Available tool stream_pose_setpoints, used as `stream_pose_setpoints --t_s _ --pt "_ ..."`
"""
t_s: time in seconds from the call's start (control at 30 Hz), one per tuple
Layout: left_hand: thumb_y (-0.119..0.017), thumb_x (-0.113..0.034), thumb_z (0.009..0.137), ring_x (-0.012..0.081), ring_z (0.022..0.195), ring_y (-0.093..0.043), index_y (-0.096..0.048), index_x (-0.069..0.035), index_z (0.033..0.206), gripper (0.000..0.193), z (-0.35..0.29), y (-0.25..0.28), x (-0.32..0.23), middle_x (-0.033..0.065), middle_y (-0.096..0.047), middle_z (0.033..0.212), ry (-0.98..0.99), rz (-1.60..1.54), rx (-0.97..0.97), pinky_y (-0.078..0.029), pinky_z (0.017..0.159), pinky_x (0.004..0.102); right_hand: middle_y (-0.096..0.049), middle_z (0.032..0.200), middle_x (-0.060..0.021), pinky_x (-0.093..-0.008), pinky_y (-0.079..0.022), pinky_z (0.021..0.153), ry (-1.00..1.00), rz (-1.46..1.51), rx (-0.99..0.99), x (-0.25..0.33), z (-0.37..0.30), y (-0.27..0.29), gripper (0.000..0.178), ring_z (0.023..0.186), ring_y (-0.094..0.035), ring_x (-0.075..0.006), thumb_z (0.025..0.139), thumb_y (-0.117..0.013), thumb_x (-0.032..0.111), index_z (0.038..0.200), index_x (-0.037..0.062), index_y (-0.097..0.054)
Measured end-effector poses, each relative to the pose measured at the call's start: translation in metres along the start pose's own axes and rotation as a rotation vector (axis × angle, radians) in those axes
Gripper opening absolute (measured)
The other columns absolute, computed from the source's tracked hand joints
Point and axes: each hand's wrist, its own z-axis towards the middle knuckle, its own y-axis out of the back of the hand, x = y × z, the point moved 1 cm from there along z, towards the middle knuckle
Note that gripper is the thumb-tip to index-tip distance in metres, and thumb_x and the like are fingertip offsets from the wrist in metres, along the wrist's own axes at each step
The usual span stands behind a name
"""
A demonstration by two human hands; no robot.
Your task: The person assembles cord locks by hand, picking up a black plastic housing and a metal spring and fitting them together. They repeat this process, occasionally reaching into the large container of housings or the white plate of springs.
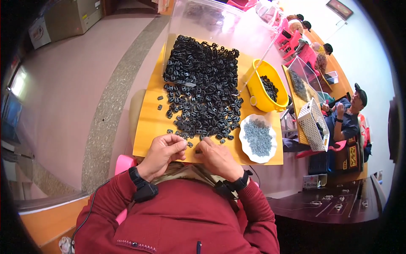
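A heap of small black plastic pieces with two holes each point(203, 97) spills toward me over the yellow-orange tabletop point(148, 142). At its near edge my left hand point(163, 153) is closed, thumb pressed to the forefinger; what the pinch holds is too small to tell. Just to its right, my right hand point(218, 158) has its fingers curled together at the table's front edge. Something dark shows by its fingertips, too small to name. A few loose black pieces lie between and before my hands. Beside my right hand stands a white scalloped dish point(245, 148) filled with tiny grey, glinting pieces.
A clear plastic bin point(249, 31) lies tipped behind the heap, its mouth toward me. To the right sits a yellow tub point(254, 86) with more black pieces. Further right, a person point(349, 118) sits at another table with a white perforated basket point(313, 127).
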Motion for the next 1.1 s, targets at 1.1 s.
stream_pose_setpoints --t_s 1.1 --pt "-0.063 -0.011 0.091 0.0115 0.077 -0.066 -0.064 0.0 0.098 0.013 -0.004 -0.002 0.013 0.0051 -0.067 0.087 0.085 0.13 0.176 -0.056 0.072 0.0245 -0.064 0.089 -0.0074 -0.0233 -0.051 0.069 0.096 0.711 -0.162 0.001 -0.002 -0.004 0.013 0.08 -0.063 -0.0113 0.085 -0.065 -0.001 0.098 -0.0025 -0.066"
